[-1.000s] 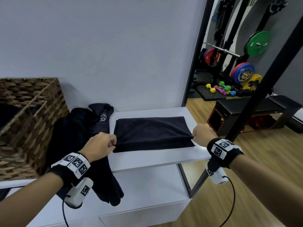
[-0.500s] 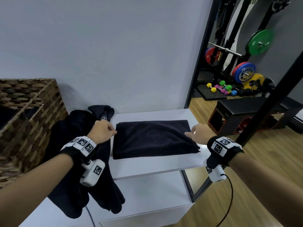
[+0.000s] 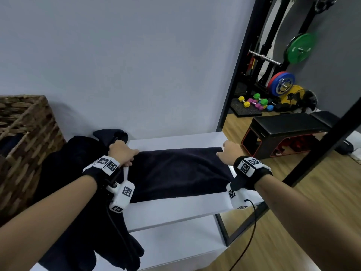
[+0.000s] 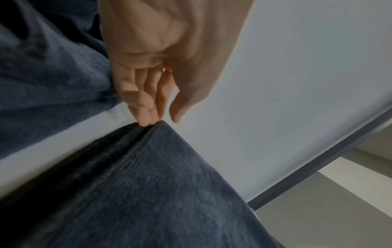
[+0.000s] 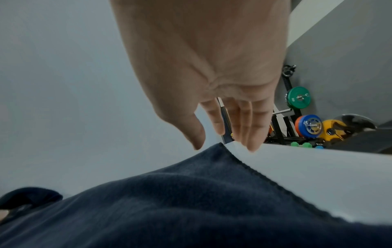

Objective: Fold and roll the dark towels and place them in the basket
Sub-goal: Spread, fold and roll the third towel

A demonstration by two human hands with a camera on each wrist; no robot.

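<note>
A dark towel [image 3: 175, 173] lies folded flat on the white platform [image 3: 175, 208]. My left hand [image 3: 134, 152] is at its far left corner; in the left wrist view its straight fingertips [image 4: 146, 122] touch that corner of the towel [image 4: 159, 193], thumb apart. My right hand [image 3: 220, 151] is at the far right corner; in the right wrist view its fingers [image 5: 252, 144] are straight, just over the white top beside the towel [image 5: 191, 193]. Neither hand grips anything. The wicker basket [image 3: 25, 133] stands at the left.
A heap of more dark towels [image 3: 78, 173] lies between basket and platform and hangs over the front. A lower white step [image 3: 175, 241] is below. A black post [image 3: 316, 153], a black bench [image 3: 289, 128] and weights [image 3: 283, 83] are to the right.
Both hands have let go of the towel's near corners and moved forward to its far corners, fingers now straight. The towel lies flat and the view has shifted downwards.
</note>
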